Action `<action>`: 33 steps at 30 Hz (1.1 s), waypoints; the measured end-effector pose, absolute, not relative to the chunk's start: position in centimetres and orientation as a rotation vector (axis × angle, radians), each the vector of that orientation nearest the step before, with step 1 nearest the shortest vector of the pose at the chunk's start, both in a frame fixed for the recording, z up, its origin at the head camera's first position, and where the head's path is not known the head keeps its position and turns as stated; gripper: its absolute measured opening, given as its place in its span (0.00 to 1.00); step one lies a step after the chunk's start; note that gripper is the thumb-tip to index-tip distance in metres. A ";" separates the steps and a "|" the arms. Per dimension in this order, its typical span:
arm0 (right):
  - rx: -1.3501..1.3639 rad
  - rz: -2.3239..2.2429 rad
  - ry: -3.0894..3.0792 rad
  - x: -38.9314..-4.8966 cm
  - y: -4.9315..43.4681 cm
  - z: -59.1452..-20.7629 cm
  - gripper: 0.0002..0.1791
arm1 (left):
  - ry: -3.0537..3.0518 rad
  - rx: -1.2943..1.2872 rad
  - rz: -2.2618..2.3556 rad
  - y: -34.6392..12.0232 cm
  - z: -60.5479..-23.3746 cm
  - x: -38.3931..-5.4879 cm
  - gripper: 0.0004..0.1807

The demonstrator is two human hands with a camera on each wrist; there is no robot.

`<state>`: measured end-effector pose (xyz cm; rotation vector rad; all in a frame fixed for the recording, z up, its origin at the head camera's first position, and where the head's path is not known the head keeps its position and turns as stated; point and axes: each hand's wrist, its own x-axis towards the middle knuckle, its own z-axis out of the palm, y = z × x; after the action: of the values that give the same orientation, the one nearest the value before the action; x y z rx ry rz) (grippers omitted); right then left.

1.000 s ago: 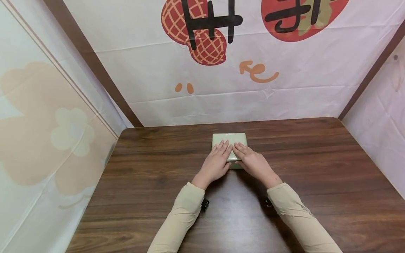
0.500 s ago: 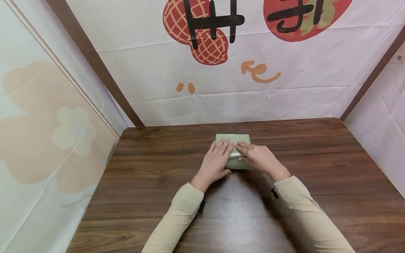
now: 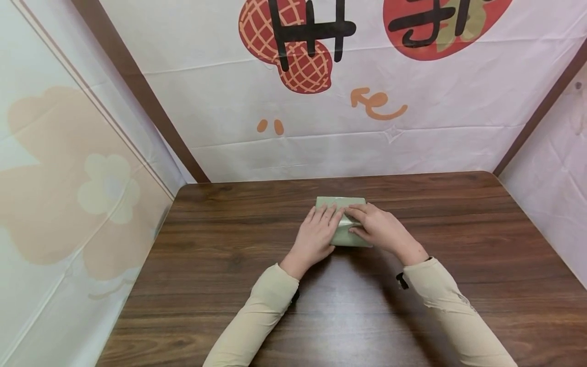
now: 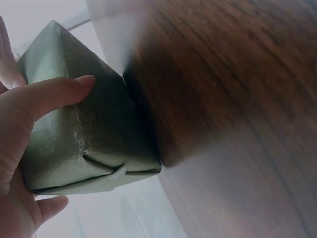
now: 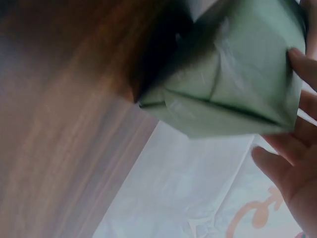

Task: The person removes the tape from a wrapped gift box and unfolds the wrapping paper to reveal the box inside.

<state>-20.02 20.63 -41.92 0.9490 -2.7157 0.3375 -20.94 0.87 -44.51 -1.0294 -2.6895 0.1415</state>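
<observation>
Presumably, the left hand (image 3: 314,235) at nine o'clock and right hand (image 3: 381,229) at three, fingers extended, thumbs apart, smooth the green-wrapped box (image 3: 346,237), next needing even pressure.

A: Left hand (image 3: 315,232)?
B: Over left part of green package (image 3: 347,238); fingers extended, thumb at its near face.
A: Right hand (image 3: 380,228)?
B: At its right side; thumb spread from fingers.

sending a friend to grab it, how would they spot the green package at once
Find the dark brown table below the printed cloth. Toward its far edge, the left hand and right hand touch a boxy package. It is glossy pale green with a folded, creased end, unlike the brown table and beige sleeves.
</observation>
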 end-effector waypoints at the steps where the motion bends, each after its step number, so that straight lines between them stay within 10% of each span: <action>1: 0.942 0.322 -2.681 -19.8 20.5 -42.1 0.31 | -2.689 -1.028 0.140 0.9 -44.5 -21.0 0.52; 11: 0.863 0.140 -2.534 -18.6 19.6 -43.9 0.53 | -2.548 -1.016 0.090 0.6 -43.2 -21.6 0.47; 33: 0.888 0.153 -2.573 -19.8 20.3 -42.8 0.37 | -2.535 -1.111 0.120 0.4 -42.2 -22.1 0.35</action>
<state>-19.78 20.34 -42.80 0.8881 -2.5728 0.1528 -22.09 0.44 -42.21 -1.1106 -2.5347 0.1197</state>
